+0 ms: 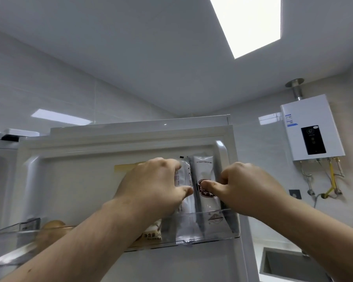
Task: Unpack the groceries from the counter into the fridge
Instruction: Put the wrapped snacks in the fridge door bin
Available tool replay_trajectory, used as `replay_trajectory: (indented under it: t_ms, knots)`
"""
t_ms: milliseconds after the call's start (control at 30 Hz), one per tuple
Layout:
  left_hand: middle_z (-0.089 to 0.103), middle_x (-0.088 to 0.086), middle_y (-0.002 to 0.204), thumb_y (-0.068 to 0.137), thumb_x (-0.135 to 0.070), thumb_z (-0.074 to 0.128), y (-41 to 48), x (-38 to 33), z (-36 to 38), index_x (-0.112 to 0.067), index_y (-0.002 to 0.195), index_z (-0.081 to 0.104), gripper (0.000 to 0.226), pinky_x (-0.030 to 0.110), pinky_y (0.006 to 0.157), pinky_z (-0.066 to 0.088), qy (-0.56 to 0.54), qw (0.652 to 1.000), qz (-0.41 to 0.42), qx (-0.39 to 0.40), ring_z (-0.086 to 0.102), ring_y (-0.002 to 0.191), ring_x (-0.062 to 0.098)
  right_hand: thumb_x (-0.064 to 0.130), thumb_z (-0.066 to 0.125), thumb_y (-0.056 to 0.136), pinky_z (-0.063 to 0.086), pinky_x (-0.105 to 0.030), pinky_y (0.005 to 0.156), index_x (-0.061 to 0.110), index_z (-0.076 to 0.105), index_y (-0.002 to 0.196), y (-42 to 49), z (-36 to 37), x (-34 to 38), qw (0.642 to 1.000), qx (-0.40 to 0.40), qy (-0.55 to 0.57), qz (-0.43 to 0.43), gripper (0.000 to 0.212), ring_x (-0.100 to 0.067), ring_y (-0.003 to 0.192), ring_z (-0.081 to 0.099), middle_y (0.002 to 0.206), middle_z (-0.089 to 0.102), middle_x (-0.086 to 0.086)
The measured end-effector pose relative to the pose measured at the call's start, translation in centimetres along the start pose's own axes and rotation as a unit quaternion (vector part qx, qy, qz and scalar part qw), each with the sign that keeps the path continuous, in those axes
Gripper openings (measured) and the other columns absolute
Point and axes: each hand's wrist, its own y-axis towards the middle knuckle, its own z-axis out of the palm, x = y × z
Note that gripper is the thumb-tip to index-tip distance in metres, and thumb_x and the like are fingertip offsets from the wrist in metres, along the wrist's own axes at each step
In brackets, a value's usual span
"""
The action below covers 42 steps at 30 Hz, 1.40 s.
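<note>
Now left hand (pixel 151 186) grips the plain white plastic packet (pixel 185 176), right hand (pixel 247 188) pinches the brown-label white packet (pixel 204 169); stand both straight in the clear plastic door shelf (pixel 232 222).

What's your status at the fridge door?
Left hand grips left packet, right hand pinches right packet. Both packets upright in clear door shelf. Tan pack sits beside them, left; path otherwise looks open.

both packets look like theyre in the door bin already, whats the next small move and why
Probably release both and draw the hands back. The white packet in the left hand and the brown-labelled packet pinched by the right hand already stand upright, side by side, lower ends inside the clear door bin.
</note>
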Motion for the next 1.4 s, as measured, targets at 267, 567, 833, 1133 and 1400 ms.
replay_trajectory:
  t_ms: [267,567,833,1133,1400]
  knots:
    - [0.051,-0.028,0.128,0.087,-0.053,0.059,-1.0,2.0,0.1,-0.042,0.131,0.057,0.046,0.020,0.090,0.042,-0.066,0.994,0.086,0.005,0.050,0.104,-0.003,0.055,0.064,0.083,0.044,-0.015,0.074,0.042,0.057,0.129,-1.4,0.2,-0.8,0.986,-0.080,0.070,-0.129,0.048,0.005,0.072,0.049,0.109,0.053,0.021]
    - [0.002,-0.026,0.158,0.077,-0.072,0.057,1.1,2.9,1.7,-0.039,0.153,0.011,0.095,0.033,0.121,0.018,-0.028,0.988,0.100,0.118,0.009,0.146,0.001,0.061,0.072,0.074,0.016,-0.016,0.106,0.046,0.028,0.149,0.7,-0.9,-0.4,0.984,0.091,0.006,-0.150,0.088,0.001,0.143,0.018,0.158,0.013,0.028]
    - [0.012,-0.022,0.159,0.074,-0.062,0.071,1.9,3.1,2.5,-0.036,0.152,0.023,0.096,0.033,0.120,0.020,-0.061,0.986,0.085,0.128,0.014,0.145,0.001,0.050,0.077,0.074,0.032,-0.012,0.101,0.041,0.033,0.148,1.4,-0.2,-0.4,0.987,0.113,0.028,-0.113,0.087,-0.002,0.133,0.035,0.157,0.021,0.024]
    - [0.023,-0.025,0.156,0.085,-0.067,0.051,0.1,3.3,2.0,-0.039,0.148,0.033,0.071,0.023,0.114,0.025,-0.057,0.989,0.134,0.003,0.026,0.141,-0.001,0.069,0.063,0.067,0.048,-0.018,0.091,0.043,0.048,0.137,0.0,0.4,-1.2,0.989,0.030,0.080,-0.121,0.076,0.017,0.074,0.045,0.145,0.020,0.036]
    - [0.047,-0.019,0.144,0.081,-0.067,0.041,-4.4,0.5,2.0,-0.032,0.142,0.046,0.071,0.009,0.104,0.017,-0.183,0.967,0.157,-0.086,0.039,0.133,-0.004,0.058,0.048,0.090,0.040,-0.004,0.067,0.023,0.057,0.129,-3.3,1.3,-2.7,0.980,-0.133,0.055,-0.141,0.053,0.001,0.082,0.058,0.111,0.054,0.018]
